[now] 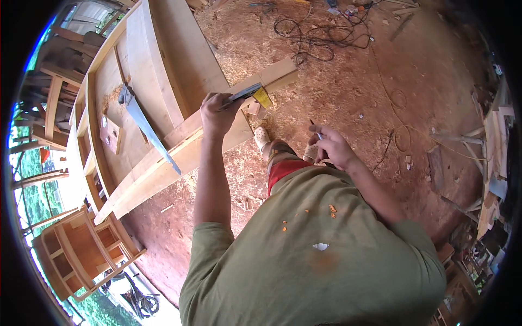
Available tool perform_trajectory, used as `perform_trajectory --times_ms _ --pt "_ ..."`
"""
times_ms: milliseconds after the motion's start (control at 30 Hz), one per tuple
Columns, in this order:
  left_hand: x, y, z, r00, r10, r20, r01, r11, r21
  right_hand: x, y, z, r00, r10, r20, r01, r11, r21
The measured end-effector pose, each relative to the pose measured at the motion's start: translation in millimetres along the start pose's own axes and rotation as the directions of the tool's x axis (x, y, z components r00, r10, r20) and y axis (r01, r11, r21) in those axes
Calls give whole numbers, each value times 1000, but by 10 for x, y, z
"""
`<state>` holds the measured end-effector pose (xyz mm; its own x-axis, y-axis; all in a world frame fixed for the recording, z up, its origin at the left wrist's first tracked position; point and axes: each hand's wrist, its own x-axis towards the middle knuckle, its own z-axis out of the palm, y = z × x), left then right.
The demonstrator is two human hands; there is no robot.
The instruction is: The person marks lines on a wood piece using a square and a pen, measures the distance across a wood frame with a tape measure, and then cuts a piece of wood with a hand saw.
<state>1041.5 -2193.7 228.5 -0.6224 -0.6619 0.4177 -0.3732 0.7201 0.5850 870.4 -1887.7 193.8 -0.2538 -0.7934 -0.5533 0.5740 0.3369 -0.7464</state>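
My left hand (216,115) is closed around a square-like tool (243,95) with a dark straight bar and a yellow piece at its far end. It is over a long pale wooden board (278,75) that lies across the end of a large curved wooden frame (155,60). To the right, my right hand (334,148) is held in front of my body, above the floor. Its fingers pinch a thin, dark-tipped stick that looks like a pencil (319,135). A handsaw (142,122) with a bluish blade rests on the frame, left of my left hand.
A small wood block (111,133) and sawdust lie on the frame's panel. Tangled dark cables (321,41) spread over the reddish, shaving-strewn floor (348,87). Scrap wood (492,157) is piled at the right. A wooden cabinet-like piece (87,250) and a motorbike (136,299) stand at lower left.
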Motion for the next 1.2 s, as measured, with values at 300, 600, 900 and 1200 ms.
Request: perform_trajectory --times_ms 300,600,900,1200 --pt "-111 24 95 995 -64 -74 65 998 7 242 -234 137 999 -41 -28 34 979 -202" --pt "-110 50 94 993 -98 -62 98 995 -1 516 -429 361 999 1 -35 -9 972 -237" --pt "-100 119 80 995 -78 -63 83 994 77 772 -467 477 998 -31 -48 15 954 -300" --pt "-113 186 77 992 -113 -63 117 991 62 966 -468 582 995 -29 -96 -6 939 -344"
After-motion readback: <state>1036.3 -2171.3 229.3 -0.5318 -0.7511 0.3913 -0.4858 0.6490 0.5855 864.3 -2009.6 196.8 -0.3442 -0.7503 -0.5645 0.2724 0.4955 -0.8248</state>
